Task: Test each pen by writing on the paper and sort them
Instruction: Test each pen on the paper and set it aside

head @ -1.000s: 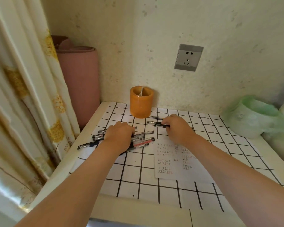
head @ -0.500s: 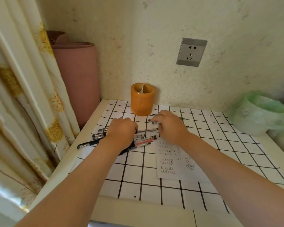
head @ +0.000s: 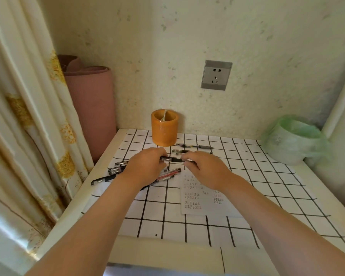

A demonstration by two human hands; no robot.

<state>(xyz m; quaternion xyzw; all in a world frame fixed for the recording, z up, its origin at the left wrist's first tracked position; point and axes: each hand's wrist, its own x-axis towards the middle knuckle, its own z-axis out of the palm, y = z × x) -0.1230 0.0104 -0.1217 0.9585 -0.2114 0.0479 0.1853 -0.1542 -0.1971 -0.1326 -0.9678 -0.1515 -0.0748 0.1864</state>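
A: Looking down from the head camera. Gripping one black pen (head: 175, 160) crosswise, just above the checked cloth (head: 267, 188). Left hand (head: 145, 166) curled round one end, right hand (head: 205, 170) pinching the other. Looks like pulling a cap, though hard to tell.

B: Hovering between the paper (head: 203, 198) and the orange holder (head: 164, 128), then. Any progress?

A: Plenty, judging by the paper: covered in several clusters of small black and red test marks. Seems well under way, not finished.

B: Sorted so far?

A: Counting maybe three pens in the far group (head: 195, 146), just right of the holder. Seeing none standing in the holder itself.

B: And left to do?

A: Counting at least seven in the loose pile (head: 116, 170) on the near left, partly hidden under the left hand, two of them red. Could be untested, could be another sorted lot. Cannot say.

B: Elsewhere?

A: One green-bagged bin (head: 293, 140) far right, one wall socket (head: 216, 75) above.
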